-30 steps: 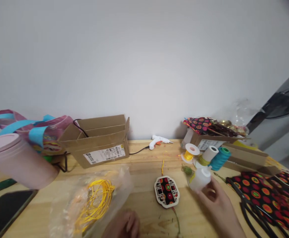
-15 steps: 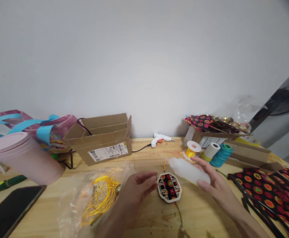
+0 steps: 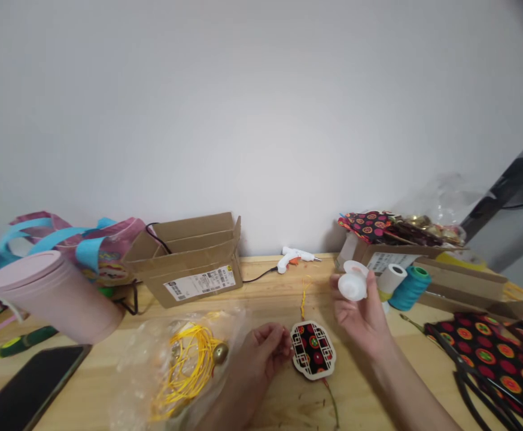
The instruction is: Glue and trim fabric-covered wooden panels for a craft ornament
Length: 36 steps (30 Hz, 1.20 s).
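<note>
My right hand [image 3: 362,314] is closed around a white plastic bottle [image 3: 352,287], tipped so that its round end faces me. Partly behind it shows the rim of a white thread spool [image 3: 353,267]. My left hand [image 3: 268,347] has its fingertips pinched together at the left edge of a pendant [image 3: 313,350]; whatever is between them, if anything, is hidden. The pendant lies flat on the table, with a pale scalloped frame over black and red patterned fabric. A yellow cord loop [image 3: 303,302] runs from its top and a greenish cord [image 3: 332,404] from its bottom.
Left of my left hand lies a plastic bag with yellow cords [image 3: 189,365] and bells. A glue gun [image 3: 295,257] rests by the wall beside a cardboard box [image 3: 203,284]. Thread cones [image 3: 410,287], scissors [image 3: 472,383], a pink tumbler [image 3: 55,296] and a phone [image 3: 32,386] surround the area.
My right hand has tilted the bottle from lying sideways to pointing its end at me. My left fingers have drawn closer together beside the pendant. The view has shifted slightly.
</note>
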Motion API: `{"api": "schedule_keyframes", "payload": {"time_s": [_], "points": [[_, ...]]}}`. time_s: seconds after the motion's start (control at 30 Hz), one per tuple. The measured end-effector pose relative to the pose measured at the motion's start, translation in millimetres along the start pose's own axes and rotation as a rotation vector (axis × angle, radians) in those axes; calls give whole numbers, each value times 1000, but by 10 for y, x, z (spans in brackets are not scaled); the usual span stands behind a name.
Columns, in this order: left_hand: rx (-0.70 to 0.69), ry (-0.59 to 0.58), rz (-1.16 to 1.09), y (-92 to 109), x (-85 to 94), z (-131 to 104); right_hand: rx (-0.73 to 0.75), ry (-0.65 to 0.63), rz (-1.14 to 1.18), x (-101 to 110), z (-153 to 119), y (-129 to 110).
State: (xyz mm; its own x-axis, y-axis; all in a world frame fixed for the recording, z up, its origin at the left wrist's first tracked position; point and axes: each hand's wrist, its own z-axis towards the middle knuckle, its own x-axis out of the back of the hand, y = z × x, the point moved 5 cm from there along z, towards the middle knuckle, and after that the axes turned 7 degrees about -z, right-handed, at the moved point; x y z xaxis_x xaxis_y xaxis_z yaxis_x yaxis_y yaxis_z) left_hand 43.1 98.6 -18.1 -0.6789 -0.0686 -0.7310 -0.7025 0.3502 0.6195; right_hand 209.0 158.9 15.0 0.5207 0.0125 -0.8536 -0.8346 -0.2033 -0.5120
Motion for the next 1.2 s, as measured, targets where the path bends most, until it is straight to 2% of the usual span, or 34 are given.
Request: {"api": "schedule_keyframes", "payload": {"time_s": [0.2, 0.37, 0.5, 0.57, 0.67, 0.77, 0.83, 0.9, 0.97, 1.03, 1.1, 1.2], "points": [[-10, 7, -8, -32, -9, 22, 67, 28, -86, 21, -61, -65], [57, 18, -47, -73, -13, -6, 298, 59, -547, -71, -150, -135], [111, 22, -45, -133, -8, -14, 384, 144, -845, -56, -239, -73], [119, 20, -19, -158, 3, -3, 402, 192, -891, -38, -272, -43], [84, 26, 62, -142, 31, 17, 393, 184, -768, -32, -271, -18], [3, 32, 211, -52, 45, 7, 355, 200, -704, -1, -228, -44], [-89, 11, 414, 29, 21, -23, 342, 255, -812, 41, -204, -77], [-247, -69, 778, 102, -62, -68, 346, 299, -991, 82, -192, -91], [-410, -198, 1188, 103, -175, -112, 355, 314, -1186, 113, -189, -67], [-476, -297, 1450, 44, -232, -123, 368, 306, -1382, 126, -193, -19], [-482, -326, 1577, -3, -232, -105, 400, 290, -1573, 111, -201, 23], [-482, -313, 1626, -23, -207, -84, 441, 223, -1753, 48, -206, 67]]}}
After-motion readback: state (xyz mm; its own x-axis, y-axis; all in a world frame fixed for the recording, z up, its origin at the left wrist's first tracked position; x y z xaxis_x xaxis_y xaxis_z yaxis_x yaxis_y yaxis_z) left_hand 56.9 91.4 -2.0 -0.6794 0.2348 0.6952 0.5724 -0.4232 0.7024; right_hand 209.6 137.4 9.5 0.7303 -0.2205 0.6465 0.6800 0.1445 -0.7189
